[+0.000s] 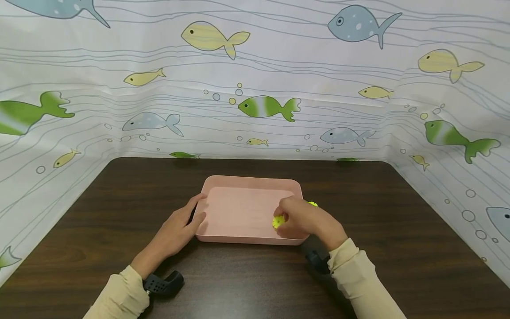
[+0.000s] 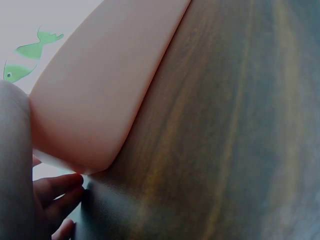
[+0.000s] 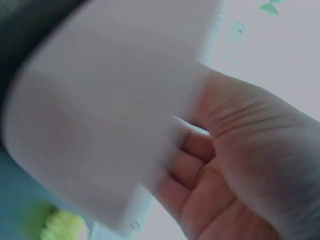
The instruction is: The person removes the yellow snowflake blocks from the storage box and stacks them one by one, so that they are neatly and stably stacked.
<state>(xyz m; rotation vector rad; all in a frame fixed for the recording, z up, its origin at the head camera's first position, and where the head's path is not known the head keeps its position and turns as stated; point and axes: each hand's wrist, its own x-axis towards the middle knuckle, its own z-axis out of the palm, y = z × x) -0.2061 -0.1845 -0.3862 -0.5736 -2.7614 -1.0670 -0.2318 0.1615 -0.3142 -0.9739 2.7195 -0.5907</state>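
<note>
A shallow pink tray point(image 1: 239, 212) lies on the dark wooden table. My left hand point(image 1: 177, 228) holds its left wall, thumb over the rim and fingers along the outer side; in the left wrist view those fingers point(image 2: 60, 192) rest by the tray's corner. Over the tray's right part, my right hand point(image 1: 300, 219) pinches a small bumpy yellow-green piece point(image 1: 278, 222) with dark spots. A second yellow-green piece point(image 1: 313, 204) shows just right of the tray, partly hidden behind the right hand. In the blurred right wrist view, a bumpy yellow piece point(image 3: 63, 226) lies outside the tray.
Dark wooden table point(image 1: 119, 212) surrounds the tray on all sides. A white sheet point(image 1: 279, 71) printed with fish rises behind the table and along both its sides. Black wrist bands point(image 1: 164, 283) sit at both cuffs.
</note>
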